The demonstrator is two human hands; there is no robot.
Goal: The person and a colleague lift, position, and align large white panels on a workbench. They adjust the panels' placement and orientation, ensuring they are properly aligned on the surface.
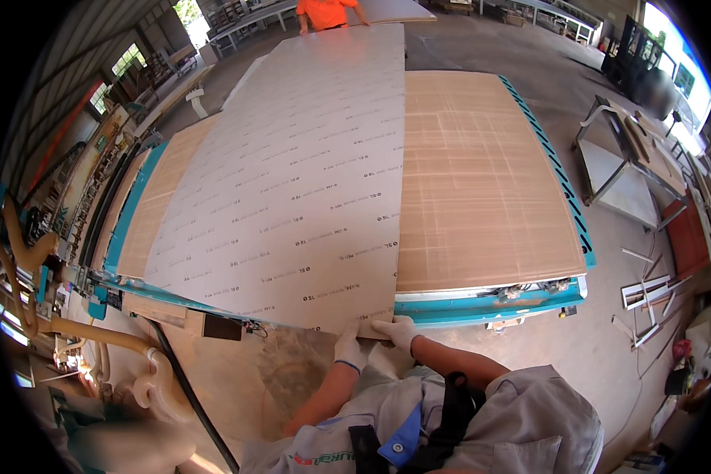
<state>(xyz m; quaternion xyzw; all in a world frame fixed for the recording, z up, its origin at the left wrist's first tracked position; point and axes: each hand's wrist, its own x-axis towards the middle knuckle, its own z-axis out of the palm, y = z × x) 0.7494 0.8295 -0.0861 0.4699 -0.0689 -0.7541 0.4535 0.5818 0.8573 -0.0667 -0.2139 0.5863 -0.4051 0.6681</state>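
A large white panel (292, 174) with rows of small dark print lies at a slant across a wide machine bed (490, 310). Its near corner juts past the bed's front edge toward me. My left hand (350, 346), in a white glove, grips the near edge of that corner. Close beside it, my right hand (400, 332), gloved too, is closed on the corner's right side. Thumbs or fingers lie on top, and the rest are hidden under the panel. Beneath the panel, a brown wood-grained board (482, 182) covers the bed, showing on both sides.
At the panel's far end stands a person in an orange shirt (329, 11), hands at its edge. A metal cart (620, 178) holding boards is to the right, with loose white strips (648, 292) on the floor nearby. Tan hoses (103, 332) and a black pole (189, 391) lie left.
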